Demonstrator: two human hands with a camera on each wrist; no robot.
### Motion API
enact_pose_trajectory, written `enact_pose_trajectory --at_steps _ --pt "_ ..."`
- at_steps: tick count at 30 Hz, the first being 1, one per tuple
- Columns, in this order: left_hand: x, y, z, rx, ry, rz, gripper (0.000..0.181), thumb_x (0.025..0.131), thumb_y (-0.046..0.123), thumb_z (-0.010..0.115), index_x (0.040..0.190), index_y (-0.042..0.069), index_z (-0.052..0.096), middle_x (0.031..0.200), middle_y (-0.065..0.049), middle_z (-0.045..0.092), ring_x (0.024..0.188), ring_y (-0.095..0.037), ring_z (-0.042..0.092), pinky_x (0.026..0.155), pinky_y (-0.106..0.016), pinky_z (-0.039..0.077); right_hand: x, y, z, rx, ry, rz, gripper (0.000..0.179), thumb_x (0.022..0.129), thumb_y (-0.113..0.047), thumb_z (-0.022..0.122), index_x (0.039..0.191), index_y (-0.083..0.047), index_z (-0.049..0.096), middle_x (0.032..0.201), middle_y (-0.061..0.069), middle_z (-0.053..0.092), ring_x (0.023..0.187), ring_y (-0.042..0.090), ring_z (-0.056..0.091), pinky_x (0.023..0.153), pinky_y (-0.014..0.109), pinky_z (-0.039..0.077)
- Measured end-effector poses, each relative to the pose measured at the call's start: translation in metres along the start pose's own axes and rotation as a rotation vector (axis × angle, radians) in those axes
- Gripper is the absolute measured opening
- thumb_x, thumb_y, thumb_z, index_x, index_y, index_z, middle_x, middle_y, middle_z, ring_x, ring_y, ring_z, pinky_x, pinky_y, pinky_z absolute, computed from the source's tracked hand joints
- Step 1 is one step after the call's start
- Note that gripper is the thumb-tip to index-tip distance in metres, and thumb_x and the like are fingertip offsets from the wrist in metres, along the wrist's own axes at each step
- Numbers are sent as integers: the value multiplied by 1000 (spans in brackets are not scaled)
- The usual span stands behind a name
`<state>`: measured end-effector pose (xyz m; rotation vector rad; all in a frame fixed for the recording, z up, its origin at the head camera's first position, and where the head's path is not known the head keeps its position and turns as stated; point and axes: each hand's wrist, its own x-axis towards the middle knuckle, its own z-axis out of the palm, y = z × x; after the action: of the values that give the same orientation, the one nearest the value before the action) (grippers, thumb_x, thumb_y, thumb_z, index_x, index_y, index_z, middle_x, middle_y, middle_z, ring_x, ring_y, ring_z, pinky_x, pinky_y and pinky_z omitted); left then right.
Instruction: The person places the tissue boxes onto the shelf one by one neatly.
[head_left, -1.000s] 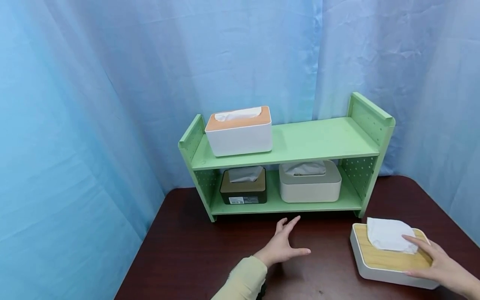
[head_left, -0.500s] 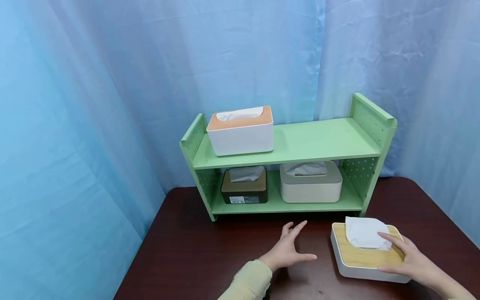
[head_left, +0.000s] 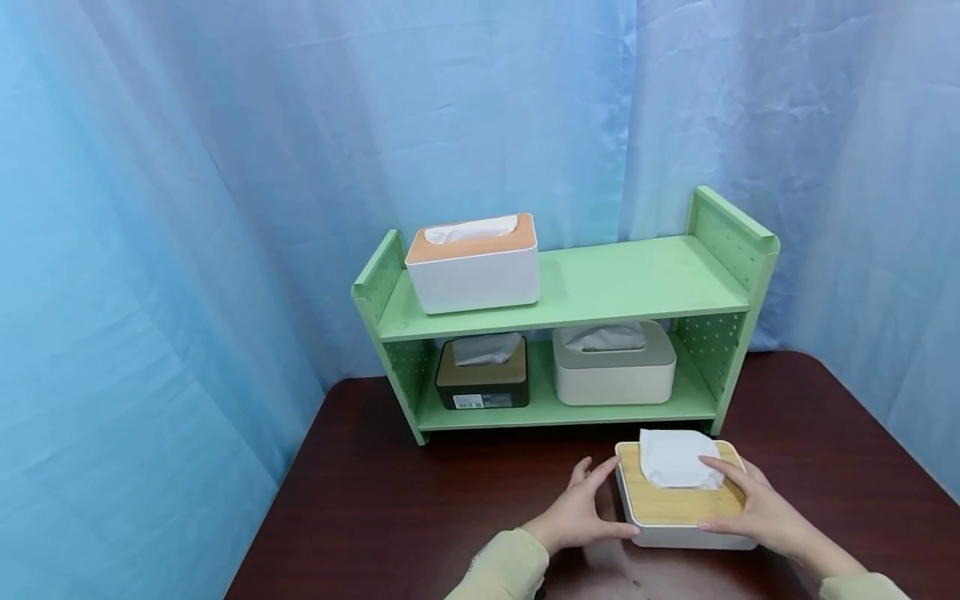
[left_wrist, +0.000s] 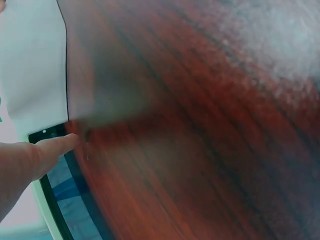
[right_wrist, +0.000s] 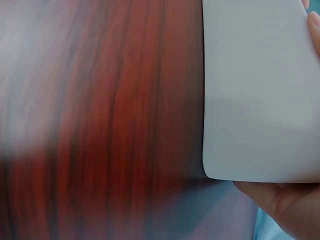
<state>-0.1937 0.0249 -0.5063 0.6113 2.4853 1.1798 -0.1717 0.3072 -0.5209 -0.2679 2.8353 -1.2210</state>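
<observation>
A low white tissue box (head_left: 660,505) with a wood-toned lid lies on the table in front of the shelf, a white tissue (head_left: 678,458) standing out of its top. My right hand (head_left: 761,515) holds its right end, thumb at the front edge and a finger reaching over the lid. At the left end my left hand (head_left: 573,512) has its fingers spread, fingertips right at the box's rim. In the right wrist view, the box's pale side (right_wrist: 255,100) fills the right part, with the hand around its end. The left wrist view shows the box (left_wrist: 32,65) near a finger.
Behind stands a green two-tier shelf (head_left: 637,279). A white tissue box (head_left: 476,281) with an orange-brown lid sits on its upper tier. Below are a dark brown tissue box (head_left: 482,383) and a cream one (head_left: 615,379). Blue curtains (head_left: 465,108) surround the dark wooden table (head_left: 375,517).
The right hand has brought the low tissue box leftward across the table, up to the left hand. The left hand has shifted only slightly, fingers still spread.
</observation>
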Motion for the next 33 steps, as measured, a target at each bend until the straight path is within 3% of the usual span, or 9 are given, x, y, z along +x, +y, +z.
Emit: enact_pose_trajectory --at_steps 7,14,24,28,33 --pt "-3 -7 -1 -9 -14 19 85 77 31 79 147 37 31 154 -24 14 139 -37 28 103 -40 39 9 -22 21 -13 -1 -28 88 67 -29 85 137 1 43 138 46 15 122 59 26 86 68 36" --pt "-9 -22 -11 1 6 9 83 76 33 79 146 34 35 155 -22 11 138 -36 29 103 -39 40 17 -45 39 18 -13 -37 88 65 -31 86 138 -2 45 140 44 14 124 60 27 89 65 38" --pt "-17 -36 -21 2 25 -11 83 75 32 80 146 31 37 154 -22 17 136 -37 33 103 -41 39 21 -56 52 32 8 -37 89 63 -32 88 136 -3 47 141 43 17 125 60 27 91 66 37" --pt "-19 -41 -22 -37 37 10 81 74 28 81 144 29 40 154 -23 17 136 -37 32 101 -35 40 22 -58 53 37 -6 -39 89 63 -32 87 136 -3 47 141 43 16 125 61 26 91 67 36" --pt "-22 -47 -24 -139 36 34 79 74 19 82 143 23 44 155 -24 14 138 -36 28 95 -20 42 23 -54 47 67 -113 -42 91 65 -31 87 140 -4 42 142 43 15 126 59 26 90 64 38"
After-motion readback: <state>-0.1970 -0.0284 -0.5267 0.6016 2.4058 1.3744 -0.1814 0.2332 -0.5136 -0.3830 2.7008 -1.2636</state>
